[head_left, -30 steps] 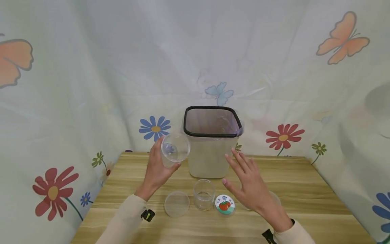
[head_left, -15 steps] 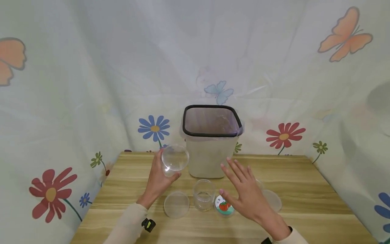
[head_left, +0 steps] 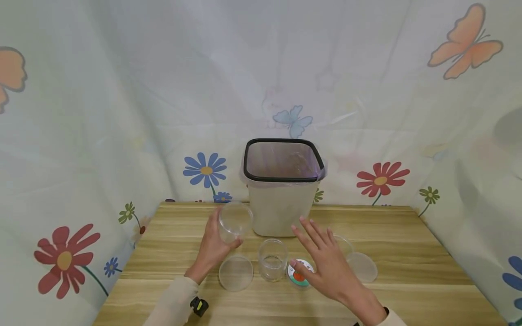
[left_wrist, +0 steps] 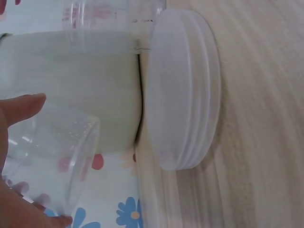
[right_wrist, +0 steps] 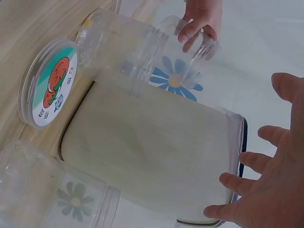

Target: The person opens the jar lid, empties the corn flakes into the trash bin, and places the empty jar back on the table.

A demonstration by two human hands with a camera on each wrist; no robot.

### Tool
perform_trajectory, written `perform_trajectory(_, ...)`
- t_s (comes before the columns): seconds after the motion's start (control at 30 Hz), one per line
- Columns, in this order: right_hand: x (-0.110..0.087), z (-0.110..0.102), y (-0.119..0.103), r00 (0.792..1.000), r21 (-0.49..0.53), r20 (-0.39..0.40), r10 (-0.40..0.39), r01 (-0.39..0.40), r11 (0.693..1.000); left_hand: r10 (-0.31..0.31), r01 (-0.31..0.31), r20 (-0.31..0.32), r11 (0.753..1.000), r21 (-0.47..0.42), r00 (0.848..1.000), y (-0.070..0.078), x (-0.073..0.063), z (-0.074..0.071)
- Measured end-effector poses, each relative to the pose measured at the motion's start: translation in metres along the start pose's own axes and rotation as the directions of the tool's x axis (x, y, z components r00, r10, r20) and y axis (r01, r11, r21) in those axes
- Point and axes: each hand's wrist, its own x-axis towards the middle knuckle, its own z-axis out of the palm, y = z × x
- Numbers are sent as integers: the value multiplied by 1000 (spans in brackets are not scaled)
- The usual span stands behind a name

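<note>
Fingers and thumb of my left hand (head_left: 213, 246) grip a clear plastic jar (head_left: 235, 219) from the side, above the table and left of the bin. In the left wrist view the jar's sides (left_wrist: 52, 152) look see-through. My right hand (head_left: 330, 274) hovers with fingers spread and straight, holding nothing. Below its thumb lies a round lid with a tomato label (head_left: 300, 281), partly covered in the head view. A second clear jar (head_left: 273, 267) stands between the hands. Under the left hand's side lies a frosted lid (head_left: 236, 273). Another clear jar (head_left: 343, 243) is mostly hidden behind my right hand.
A pale bin (head_left: 281, 210) with a black rim and a plastic liner stands at the back of the wooden table (head_left: 416, 253). Another frosted lid (head_left: 363, 267) lies right of my right hand. Flower-printed cloth (head_left: 163, 113) encloses the back and sides.
My left hand has lowered the clear jar from beside the bin's rim towards the table. My right hand has shifted slightly down and left, uncovering the lid at right.
</note>
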Motion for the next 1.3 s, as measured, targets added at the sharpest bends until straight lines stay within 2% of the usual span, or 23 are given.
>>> perform_trajectory(0.13, -1, 3, -1, 1000, 9, 14, -3, 3, 1000, -34, 32, 47, 999, 37, 998, -5, -2, 3)
perform_trajectory(0.33, -3, 5, -2, 999, 27, 35, 9, -10, 1000, -57, 53, 75, 997, 52, 996, -11, -1, 6)
perform_trajectory(0.57, -6, 7, -2, 997, 18, 79, 19, -20, 1000, -123, 112, 131, 990, 88, 984, -19, 0, 10)
perform_trajectory(0.83, -7, 7, -3, 992, -14, 125, 23, -21, 1000, -120, 109, 141, 991, 83, 983, -27, 0, 12)
perform_trajectory(1.0, -7, 7, -2, 988, -15, 153, 31, -29, 999, -143, 132, 175, 989, 69, 974, -31, 0, 9)
perform_trajectory(1.17, -7, 8, -1, 990, -36, 142, 15, -10, 999, -165, 152, 194, 985, 78, 967, -30, -1, 8)
perform_trajectory(1.3, -6, 9, 0, 990, -37, 142, 17, -12, 999, -162, 144, 201, 984, 103, 966, -29, -3, 7)
